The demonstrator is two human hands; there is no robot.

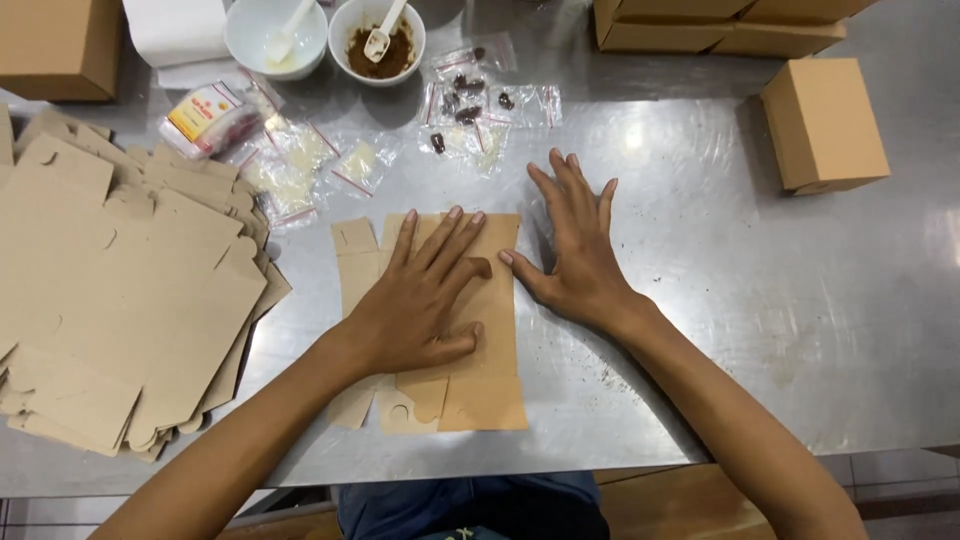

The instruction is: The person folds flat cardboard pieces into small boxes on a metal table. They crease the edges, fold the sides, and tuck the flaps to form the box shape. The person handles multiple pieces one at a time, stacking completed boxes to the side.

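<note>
I see a steel table filling nearly the whole view, scuffed and shiny, with a strip of floor showing along the lower edge. The biggest thing on it is a loose stack of flat cardboard blanks at far left, well apart from the hands. Folded brown boxes sit along the far edge, a single made-up box stands at right, and another box fills the far-left corner. Beyond the hands lie two white bowls with spoons — one holds brown paste — and a scatter of small clear bags, some with dark pieces, some pale, near but not touching the fingers. The flat box blank lies in the centre, directly under the left hand, whose fingers are spread and pressed flat on it, gripping nothing. The right hand rests open-palmed on the bare steel just beside the blank's right edge, thumb touching that edge.
</note>
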